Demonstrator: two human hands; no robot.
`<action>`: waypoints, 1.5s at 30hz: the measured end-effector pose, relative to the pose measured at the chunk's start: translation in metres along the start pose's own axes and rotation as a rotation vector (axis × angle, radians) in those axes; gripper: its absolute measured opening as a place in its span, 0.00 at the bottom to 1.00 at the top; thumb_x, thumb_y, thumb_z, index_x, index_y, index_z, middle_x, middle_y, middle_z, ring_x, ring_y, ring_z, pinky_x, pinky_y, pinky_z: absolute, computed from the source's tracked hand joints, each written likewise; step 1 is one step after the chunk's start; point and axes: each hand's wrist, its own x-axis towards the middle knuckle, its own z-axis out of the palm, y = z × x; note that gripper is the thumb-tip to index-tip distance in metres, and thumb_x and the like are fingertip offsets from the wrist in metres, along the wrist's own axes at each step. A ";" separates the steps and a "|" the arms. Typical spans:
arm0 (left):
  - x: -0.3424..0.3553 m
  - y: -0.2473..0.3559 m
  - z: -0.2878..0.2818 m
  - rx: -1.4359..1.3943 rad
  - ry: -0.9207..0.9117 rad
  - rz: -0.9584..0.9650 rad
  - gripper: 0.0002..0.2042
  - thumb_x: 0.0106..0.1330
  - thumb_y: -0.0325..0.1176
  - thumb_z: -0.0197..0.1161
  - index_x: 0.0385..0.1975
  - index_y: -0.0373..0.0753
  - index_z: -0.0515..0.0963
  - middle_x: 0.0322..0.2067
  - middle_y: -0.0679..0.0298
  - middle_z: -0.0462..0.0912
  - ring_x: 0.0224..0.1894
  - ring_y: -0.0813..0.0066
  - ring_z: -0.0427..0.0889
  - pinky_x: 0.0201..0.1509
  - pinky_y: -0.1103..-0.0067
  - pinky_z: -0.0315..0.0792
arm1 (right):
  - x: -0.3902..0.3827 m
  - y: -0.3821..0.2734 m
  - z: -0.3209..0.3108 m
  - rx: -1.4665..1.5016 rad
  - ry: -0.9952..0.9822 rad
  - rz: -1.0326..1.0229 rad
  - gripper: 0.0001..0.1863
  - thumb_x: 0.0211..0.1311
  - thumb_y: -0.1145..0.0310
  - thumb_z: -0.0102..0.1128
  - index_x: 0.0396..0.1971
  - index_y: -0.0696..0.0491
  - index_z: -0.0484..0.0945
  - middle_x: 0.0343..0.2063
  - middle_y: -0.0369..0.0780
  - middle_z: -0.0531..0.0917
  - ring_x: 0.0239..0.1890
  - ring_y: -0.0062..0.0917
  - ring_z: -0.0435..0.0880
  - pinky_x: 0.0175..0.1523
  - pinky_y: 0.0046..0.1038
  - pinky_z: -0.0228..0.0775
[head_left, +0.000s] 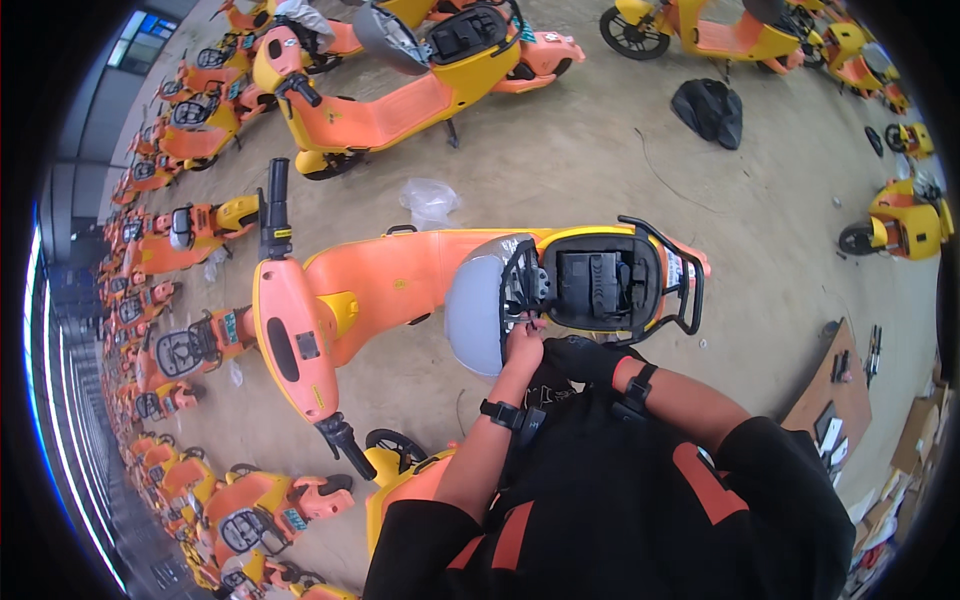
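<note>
The scooter (pixel 385 275) stands crosswise in front of the person, its long axis running left to right, with the handlebar (pixel 277 195) at the left and the black rear rack (pixel 692 300) at the right. Its grey seat (pixel 475 310) is tipped up and forward, so that the rounded shell faces left and the dark underside faces right, toward the open compartment (pixel 600 242). A metal hinge bracket (pixel 541 285) sits between the two. The bare left hand (pixel 527 345) is at the near end of this gap, against the lower part of the seat's underside; the shell lies to its left and the bracket just beyond it, away from the body. Of the two hands, the left is clearly the nearer to the seat. Its fingers are bent and drawn close together around a small spot at the edge, but whether they are clamped on anything cannot be told. The right hand (pixel 585 360), in a black glove, is just beside it on the right, below the compartment's near rim and closer to that rim than to the shell. Its fingers curl inward, and dark glove against dark clothing hides whether they hold something.
</note>
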 end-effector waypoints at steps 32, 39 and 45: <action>0.012 -0.004 -0.015 -0.040 0.151 -0.073 0.18 0.68 0.49 0.55 0.35 0.37 0.77 0.30 0.70 0.77 0.34 0.81 0.70 0.40 0.81 0.66 | 0.052 0.023 -0.051 -0.135 -0.359 -0.435 0.20 0.63 0.58 0.45 0.49 0.55 0.68 0.46 0.46 0.76 0.46 0.37 0.77 0.50 0.31 0.68; 0.007 -0.015 -0.015 0.133 0.156 0.053 0.14 0.72 0.38 0.46 0.41 0.35 0.76 0.29 0.66 0.79 0.27 0.82 0.73 0.33 0.83 0.67 | 0.043 0.044 -0.040 0.082 -0.236 -0.332 0.15 0.65 0.64 0.43 0.48 0.52 0.69 0.41 0.49 0.78 0.37 0.43 0.80 0.42 0.38 0.70; -0.007 -0.003 -0.031 0.071 -0.042 0.100 0.14 0.71 0.28 0.40 0.45 0.36 0.75 0.26 0.64 0.79 0.23 0.86 0.71 0.25 0.83 0.64 | 0.028 0.053 -0.061 0.070 0.068 -0.222 0.14 0.62 0.60 0.51 0.40 0.55 0.75 0.32 0.52 0.80 0.36 0.46 0.80 0.41 0.42 0.71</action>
